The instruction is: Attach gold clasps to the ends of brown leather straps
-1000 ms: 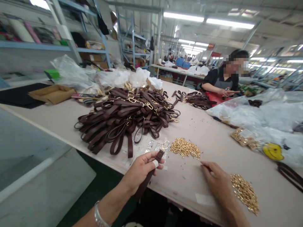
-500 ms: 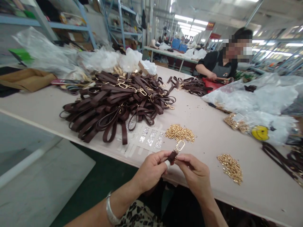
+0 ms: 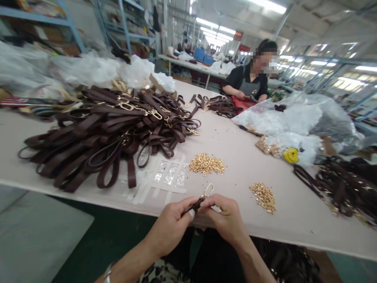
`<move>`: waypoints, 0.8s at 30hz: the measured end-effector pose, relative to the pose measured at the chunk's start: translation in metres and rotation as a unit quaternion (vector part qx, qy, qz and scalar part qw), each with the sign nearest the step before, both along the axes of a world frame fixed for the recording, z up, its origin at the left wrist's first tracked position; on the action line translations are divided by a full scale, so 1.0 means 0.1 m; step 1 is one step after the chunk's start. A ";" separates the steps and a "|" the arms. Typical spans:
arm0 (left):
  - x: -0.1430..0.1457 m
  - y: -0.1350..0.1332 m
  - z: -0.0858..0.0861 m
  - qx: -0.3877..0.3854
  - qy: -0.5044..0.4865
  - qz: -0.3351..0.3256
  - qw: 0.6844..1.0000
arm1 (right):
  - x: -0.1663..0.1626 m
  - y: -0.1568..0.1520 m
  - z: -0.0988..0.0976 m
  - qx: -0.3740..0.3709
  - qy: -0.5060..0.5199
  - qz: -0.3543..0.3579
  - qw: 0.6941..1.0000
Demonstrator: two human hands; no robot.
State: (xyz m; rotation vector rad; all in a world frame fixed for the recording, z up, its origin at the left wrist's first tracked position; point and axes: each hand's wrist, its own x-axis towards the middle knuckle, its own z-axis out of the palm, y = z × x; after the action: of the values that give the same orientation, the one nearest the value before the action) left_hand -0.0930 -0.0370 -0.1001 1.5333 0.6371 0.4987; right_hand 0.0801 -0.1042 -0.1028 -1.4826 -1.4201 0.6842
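Above the table's front edge, my left hand [image 3: 173, 222] is closed around the end of a dark brown leather strap [image 3: 196, 204], its thumb tip covered in white. A gold oval snap hook [image 3: 209, 190] sticks up from that strap end. My right hand [image 3: 225, 216] pinches the same end just below the hook; whether a small part sits between its fingertips is hidden. Just beyond the hands lies a pile of small gold metal pieces [image 3: 206, 164]. A second gold pile [image 3: 264, 197] is to the right. Clear flat packets [image 3: 170, 174] lie taped to the table [image 3: 232, 184].
A large heap of brown straps with gold hooks [image 3: 118, 129] covers the table's left side. More straps [image 3: 332, 188] lie at right, beside plastic bags [image 3: 282, 118]. Across the table, a co-worker [image 3: 247, 80] handles something over red material. More straps are below the front edge.
The view has swung right, so everything appears farther left. The strap end has tilted in my hands, and my right fingers have come up closer to the hook.
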 end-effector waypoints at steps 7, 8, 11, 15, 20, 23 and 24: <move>-0.03 0.01 -0.01 0.066 0.067 -0.056 0.994 | -0.03 -0.08 -0.01 -0.102 0.098 -0.036 0.989; -0.03 0.01 -0.02 0.076 0.074 -0.058 0.993 | -0.03 -0.09 -0.01 -0.105 0.107 -0.038 0.988; -0.03 0.01 -0.03 0.110 0.098 -0.060 0.987 | -0.03 -0.14 -0.01 -0.107 0.126 -0.037 0.986; -0.01 0.00 -0.01 0.124 0.126 -0.076 0.981 | 0.02 -0.19 -0.01 -0.116 0.130 -0.035 0.984; 0.05 -0.04 0.04 0.108 0.115 -0.090 0.983 | 0.02 -0.24 0.02 -0.116 0.072 -0.051 0.989; 0.13 -0.08 0.02 0.046 0.099 -0.078 0.991 | 0.00 -0.26 0.07 -0.097 0.029 -0.073 0.992; 0.15 -0.09 0.00 0.007 0.097 -0.075 0.992 | 0.02 -0.28 0.09 -0.090 0.020 -0.075 0.993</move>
State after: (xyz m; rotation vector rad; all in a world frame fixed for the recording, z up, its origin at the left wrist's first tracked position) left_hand -0.0775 -0.0465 -0.1002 1.6418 0.6622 0.2420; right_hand 0.0822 -0.1321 -0.0935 -1.6867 -1.2274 0.7588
